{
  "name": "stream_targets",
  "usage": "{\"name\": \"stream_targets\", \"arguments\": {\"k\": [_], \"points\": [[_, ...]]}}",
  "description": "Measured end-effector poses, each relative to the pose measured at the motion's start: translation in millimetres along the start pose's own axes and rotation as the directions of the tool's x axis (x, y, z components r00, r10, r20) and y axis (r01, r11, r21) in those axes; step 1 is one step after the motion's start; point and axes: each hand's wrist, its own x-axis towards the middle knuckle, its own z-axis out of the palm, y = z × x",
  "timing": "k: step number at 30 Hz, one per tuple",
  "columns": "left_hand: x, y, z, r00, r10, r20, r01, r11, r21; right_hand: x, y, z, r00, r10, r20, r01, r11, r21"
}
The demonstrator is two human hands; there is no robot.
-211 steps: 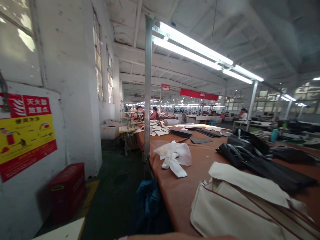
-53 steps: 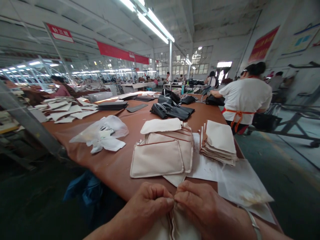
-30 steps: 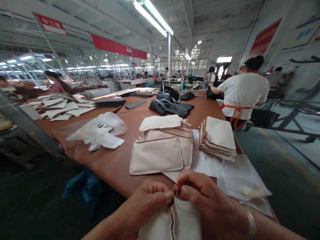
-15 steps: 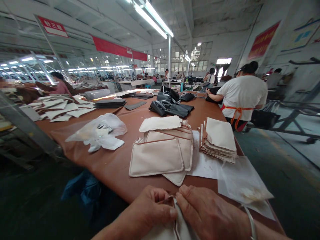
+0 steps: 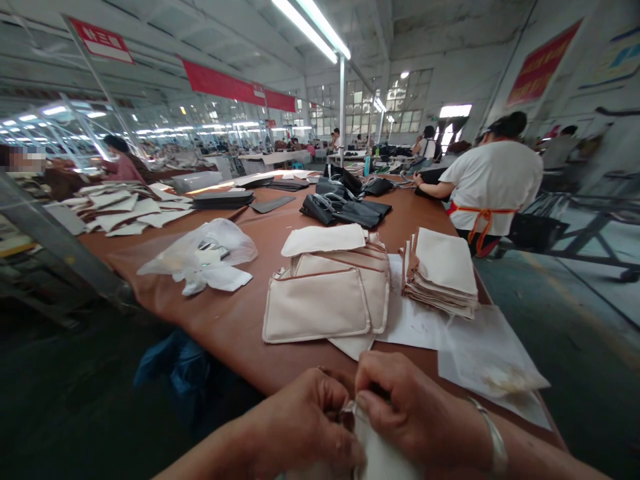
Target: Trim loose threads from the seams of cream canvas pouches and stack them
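Low in the head view, my left hand (image 5: 305,423) pinches the edge of a cream fabric piece (image 5: 383,450) with a brown inner edge. My right hand (image 5: 405,403), with a silver bangle at its wrist, grips the same piece by its top edge, fingers curled. Both hands are close together at the table's near edge, and the lower part of the piece runs out of view. Just beyond them lies a loose pile of flat cream pouches (image 5: 315,307) with brown edging. Right of that pile is a neater stack of cream pieces (image 5: 445,267).
On the brown-covered table (image 5: 215,320) are a clear plastic bag (image 5: 235,243), black bags (image 5: 350,210), white pieces (image 5: 125,210) and white paper (image 5: 415,327). A person in a white shirt (image 5: 495,177) stands at the right edge. A metal beam (image 5: 60,240) slants at left.
My right hand's fingers have gone from lying over the piece to curling and pinching its top edge. My left hand has shifted slightly. The camera view has moved a little.
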Motion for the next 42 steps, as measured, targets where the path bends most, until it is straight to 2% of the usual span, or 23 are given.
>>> {"name": "stream_targets", "arguments": {"k": [2, 5, 10, 12, 15, 17, 19, 22, 25, 28, 30, 33, 35, 36, 38, 42], "points": [[1.4, 0.4, -0.3, 0.998, -0.032, -0.047, 0.030, 0.998, -0.047, 0.1, 2.3, -4.5, 1.000, 0.018, 0.022, -0.019, 0.998, 0.061], [2.0, 1.9, 1.0, 0.989, -0.060, -0.134, 0.032, 0.978, -0.204, -0.7, 2.9, -14.2, 0.996, -0.064, 0.066, 0.060, 0.996, 0.068], [2.1, 3.8, 7.1, 0.979, -0.060, -0.194, -0.007, 0.944, -0.329, -4.3, 0.5, -16.4, 0.964, -0.221, 0.146, 0.244, 0.955, -0.169], [3.2, 3.1, 9.6, 0.980, -0.060, -0.187, -0.008, 0.940, -0.341, -7.5, 2.0, -9.3, 0.953, -0.277, 0.122, 0.300, 0.916, -0.268], [4.8, 0.6, 13.2, 0.989, -0.025, -0.149, -0.021, 0.953, -0.303, -12.8, 4.6, 4.0, 0.946, -0.323, 0.023, 0.308, 0.875, -0.374], [5.1, -1.2, 15.9, 0.994, 0.019, -0.106, -0.044, 0.969, -0.242, -15.2, 4.7, 10.8, 0.935, -0.352, -0.048, 0.307, 0.868, -0.390], [5.3, -2.4, 18.8, 0.996, 0.075, -0.053, -0.084, 0.978, -0.192, -15.9, 3.5, 14.5, 0.929, -0.356, -0.105, 0.304, 0.892, -0.335], [6.9, -4.1, 23.5, 0.991, 0.128, -0.024, -0.131, 0.982, -0.138, -15.2, 1.4, 15.4, 0.957, -0.256, -0.136, 0.227, 0.953, -0.202], [11.2, -8.4, 28.5, 0.992, 0.121, -0.030, -0.124, 0.986, -0.115, -13.1, 0.9, 15.0, 0.989, -0.110, -0.094, 0.101, 0.990, -0.093], [15.1, -12.3, 30.8, 0.992, 0.118, -0.032, -0.122, 0.984, -0.131, -9.1, 3.5, 16.5, 0.998, 0.046, -0.049, -0.043, 0.997, 0.062], [15.5, -11.8, 27.8, 0.992, 0.105, -0.069, -0.112, 0.989, -0.101, -5.9, 7.0, 17.4, 0.985, 0.173, 0.001, -0.167, 0.952, 0.256], [12.3, -7.6, 15.6, 0.988, 0.107, -0.113, -0.111, 0.993, -0.036, -3.5, 12.2, 14.9, 0.938, 0.316, 0.142, -0.338, 0.750, 0.569], [8.6, -6.2, 6.1, 0.991, 0.115, -0.070, -0.118, 0.992, -0.042, -4.3, 14.0, 9.6, 0.918, 0.318, 0.235, -0.393, 0.661, 0.640], [6.9, -6.3, 2.2, 0.992, 0.117, -0.040, -0.119, 0.991, -0.054, -5.2, 14.3, 6.2, 0.917, 0.302, 0.261, -0.399, 0.663, 0.634], [4.1, -7.6, -3.0, 0.991, 0.130, -0.008, -0.130, 0.989, -0.074, -7.1, 13.8, -1.3, 0.925, 0.272, 0.264, -0.378, 0.725, 0.576], [1.0, -8.2, -4.0, 0.981, 0.193, -0.035, -0.196, 0.975, -0.103, -8.1, 8.6, -14.0, 0.953, 0.211, 0.219, -0.294, 0.826, 0.480]]}}
